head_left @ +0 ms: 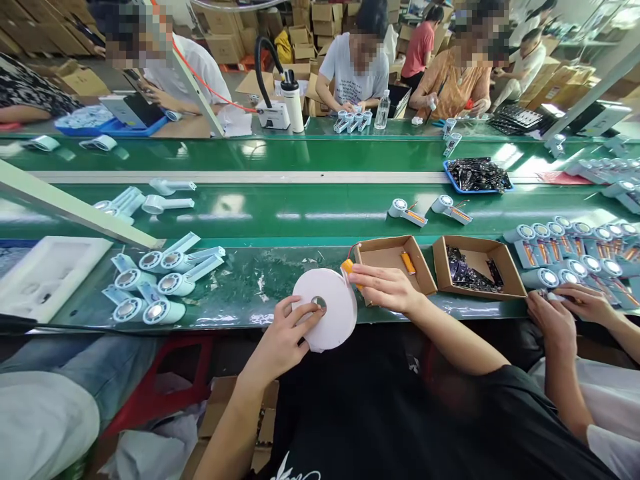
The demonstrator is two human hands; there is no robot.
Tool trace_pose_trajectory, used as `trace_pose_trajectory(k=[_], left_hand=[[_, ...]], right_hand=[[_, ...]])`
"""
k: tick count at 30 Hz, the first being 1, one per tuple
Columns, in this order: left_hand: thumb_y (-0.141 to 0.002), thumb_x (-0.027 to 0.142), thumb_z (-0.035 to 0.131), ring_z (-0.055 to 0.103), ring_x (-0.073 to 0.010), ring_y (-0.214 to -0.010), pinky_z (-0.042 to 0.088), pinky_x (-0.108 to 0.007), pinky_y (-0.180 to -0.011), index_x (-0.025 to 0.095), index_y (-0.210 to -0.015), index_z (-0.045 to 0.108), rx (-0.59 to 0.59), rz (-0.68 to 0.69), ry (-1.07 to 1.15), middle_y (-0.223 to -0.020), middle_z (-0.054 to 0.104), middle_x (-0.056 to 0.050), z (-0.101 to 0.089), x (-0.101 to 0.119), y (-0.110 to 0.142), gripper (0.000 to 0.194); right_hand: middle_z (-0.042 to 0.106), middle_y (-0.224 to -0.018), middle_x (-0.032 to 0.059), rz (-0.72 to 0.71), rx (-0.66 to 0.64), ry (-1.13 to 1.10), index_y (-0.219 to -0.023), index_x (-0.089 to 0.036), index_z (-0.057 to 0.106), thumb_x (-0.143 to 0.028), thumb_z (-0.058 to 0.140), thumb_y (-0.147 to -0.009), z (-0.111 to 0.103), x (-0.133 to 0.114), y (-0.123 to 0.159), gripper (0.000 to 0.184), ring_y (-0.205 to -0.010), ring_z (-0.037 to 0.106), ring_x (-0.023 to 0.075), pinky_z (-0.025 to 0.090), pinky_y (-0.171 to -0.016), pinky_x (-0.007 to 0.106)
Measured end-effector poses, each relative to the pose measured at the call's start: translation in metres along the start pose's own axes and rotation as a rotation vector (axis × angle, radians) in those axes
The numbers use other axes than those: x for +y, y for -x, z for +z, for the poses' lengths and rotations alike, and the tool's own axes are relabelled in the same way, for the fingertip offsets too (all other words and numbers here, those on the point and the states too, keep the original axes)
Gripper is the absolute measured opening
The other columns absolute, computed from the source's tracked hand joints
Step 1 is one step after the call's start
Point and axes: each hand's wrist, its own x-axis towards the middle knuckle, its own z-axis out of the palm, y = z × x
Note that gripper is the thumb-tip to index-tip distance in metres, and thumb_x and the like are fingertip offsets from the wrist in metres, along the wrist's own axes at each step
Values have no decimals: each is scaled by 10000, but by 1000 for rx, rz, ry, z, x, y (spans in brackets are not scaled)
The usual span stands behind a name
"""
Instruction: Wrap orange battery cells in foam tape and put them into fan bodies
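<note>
My left hand (285, 338) grips a white roll of tape (334, 320), with fingers at its centre hole and the thumb along its lower edge. Between the fingertips of my right hand (384, 288) is an orange cylindrical battery (347, 267) with a thin red wire. The battery is at the roll's upper right edge; whether they touch I cannot tell. Just behind my right hand stands an open cardboard box (424, 277), where another orange battery (408, 263) lies.
A second cardboard box (510, 283) holds dark circuit boards. Pale blue fan-like housings (175, 283) lie on the left of the green bench, and others (550, 243) on the right. Beside me at right are a co-worker's hands (555, 317). More people sit across the conveyor (300, 210).
</note>
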Motion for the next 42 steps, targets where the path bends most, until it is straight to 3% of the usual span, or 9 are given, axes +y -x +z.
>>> trace_pose_trajectory(k=[3,8,13,16,22,25,32,37,42], left_hand=[[-784,-36,623,442,-344,-1348,483,-514,-1146,246,-1428,655,-13,5,-53,-1368,677,-70,-2,1,-1,704],[-881,-11,612,521,-299,-1225,517,-461,-1106,284,-1420,681,23,21,-246,-1366,711,-26,-15,3,1,618],[-936,11,608,575,-255,-1131,407,-535,-1242,285,-1441,662,1,144,-367,-1423,685,12,-32,5,-8,576],[-956,37,620,587,-243,-1118,359,-556,-1275,313,-1456,640,2,157,-389,-1415,686,16,-31,8,-16,571],[-956,159,685,576,-280,-1004,438,-582,-1123,290,-1461,633,157,-66,-432,-1232,736,-51,7,31,-14,524],[-978,229,668,584,-261,-967,481,-517,-979,257,-1483,612,139,-42,-373,-1174,727,-82,17,33,-21,509],[-1060,258,508,557,-267,-1115,414,-514,-1055,263,-1547,542,-67,-29,-308,-1283,702,-107,10,3,-48,488],[-1017,170,505,561,-245,-1247,308,-517,-1231,318,-1551,529,-355,97,-72,-1406,672,-47,28,0,-27,555],[-869,419,758,494,-319,-1406,414,-486,-1190,273,-1461,620,-350,-212,-116,-1477,646,-43,1,-85,0,625]], right_hand=[[736,-1371,52,177,102,-256,-1242,-313,600,-122,570,-1012,26,-17,10,300,-1392,618,214,611,-1099,431],[469,-1652,97,906,517,-844,-1454,-373,478,-399,710,-937,42,-49,14,567,-1416,597,296,602,-1070,510],[789,-1215,90,1281,3,-1021,-1306,-233,701,-378,884,-769,4,-27,2,586,-1198,734,302,577,-1095,494],[827,-1002,46,1339,-72,-941,-1123,-203,790,-327,946,-666,0,-13,-2,499,-1043,781,285,632,-1003,444],[826,-1125,24,1345,907,-952,-1067,-264,745,-328,903,-747,42,-36,-9,363,-1020,791,184,657,-900,302],[834,-998,27,1335,957,-1015,-981,-233,754,-265,940,-671,43,-33,-13,363,-902,800,169,664,-820,264],[802,-1009,66,1266,1047,-1017,-982,-165,739,-226,931,-703,39,1,-24,344,-964,789,179,661,-842,247],[784,-1004,17,995,1468,-733,-882,-231,715,-114,668,-928,-13,47,-21,134,-974,767,98,634,-916,203],[800,-1113,53,1118,969,-709,-1128,-303,748,-231,844,-794,-34,21,5,355,-998,795,215,690,-854,371]])
